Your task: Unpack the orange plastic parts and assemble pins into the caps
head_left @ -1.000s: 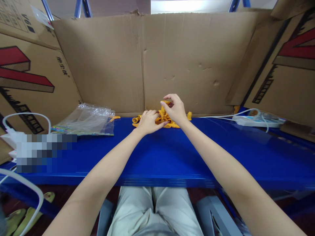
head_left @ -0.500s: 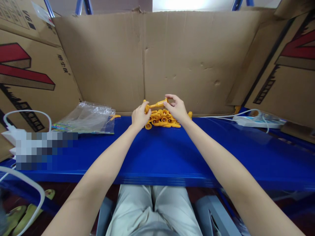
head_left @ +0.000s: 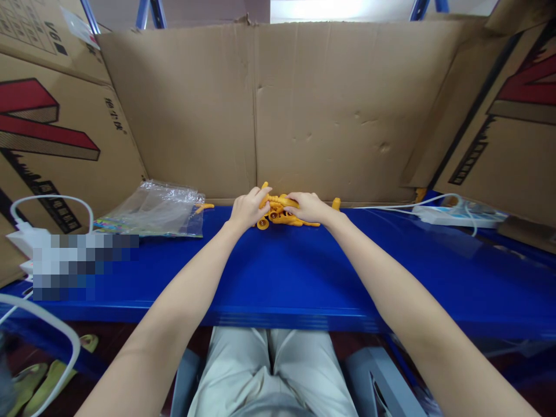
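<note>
Left hand [head_left: 245, 208] and right hand [head_left: 309, 207] pinch opposite ends of the ribbed yellow plastic piece [head_left: 277, 200], best held in line, clear of the yellow pile [head_left: 289, 220].

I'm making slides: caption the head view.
Left hand and right hand hold an orange plastic piece by similar parts piled on a blue tabletop.

Pale, greenish-grey trousers [head_left: 234, 365] of loose, softly creased cloth fill the bottom centre of the frame. Below them, at the bottom edge, shows a rounded strip of darker grey cloth [head_left: 271, 407]. The left forearm [head_left: 186, 295], right forearm [head_left: 391, 284], left hand [head_left: 244, 209] and right hand [head_left: 310, 207] are bare and smooth.
</note>
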`<state>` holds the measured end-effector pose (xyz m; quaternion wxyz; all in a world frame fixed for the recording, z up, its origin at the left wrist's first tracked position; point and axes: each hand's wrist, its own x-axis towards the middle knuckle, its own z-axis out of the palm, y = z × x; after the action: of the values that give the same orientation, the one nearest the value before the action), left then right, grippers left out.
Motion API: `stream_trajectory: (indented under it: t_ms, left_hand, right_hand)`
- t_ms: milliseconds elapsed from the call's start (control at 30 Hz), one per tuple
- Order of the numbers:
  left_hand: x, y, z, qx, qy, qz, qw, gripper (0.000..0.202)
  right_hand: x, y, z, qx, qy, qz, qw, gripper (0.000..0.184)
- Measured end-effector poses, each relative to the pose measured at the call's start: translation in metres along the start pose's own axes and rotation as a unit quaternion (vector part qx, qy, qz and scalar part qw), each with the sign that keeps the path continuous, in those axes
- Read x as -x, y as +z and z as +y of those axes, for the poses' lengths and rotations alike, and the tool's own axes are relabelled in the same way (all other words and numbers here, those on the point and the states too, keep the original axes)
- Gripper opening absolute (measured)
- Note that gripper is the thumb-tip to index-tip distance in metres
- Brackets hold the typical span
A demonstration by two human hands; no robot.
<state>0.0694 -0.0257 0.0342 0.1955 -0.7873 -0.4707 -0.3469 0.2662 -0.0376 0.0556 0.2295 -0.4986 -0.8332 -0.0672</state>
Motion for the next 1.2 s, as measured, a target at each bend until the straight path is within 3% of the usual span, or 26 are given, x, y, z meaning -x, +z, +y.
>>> stream_trajectory:
  t_ms: [267, 433, 1200]
  left_hand:
    - [-0.0003, -0.0006, 0.0032, 0.033, -0.031, 0.004, 0.999, 0.040]
    - [-0.0001, 0.0000, 0.0025, 0.026, -0.046, 0.008, 0.999, 0.040]
    - [0.0009, 0.0015, 0.0008, 0.003, -0.038, -0.018, 0.999, 0.040]
  right_hand:
    - [0.0048, -0.0036, -0.0037, 0.140, -0.072, 0.106, 0.982, 0.028]
    - [0.0057, -0.0040, -0.0071, 0.181, -0.105, 0.142, 0.968, 0.027]
    - [0.0049, 0.0027, -0.0040, 0.184, -0.091, 0.106, 0.973, 0.024]
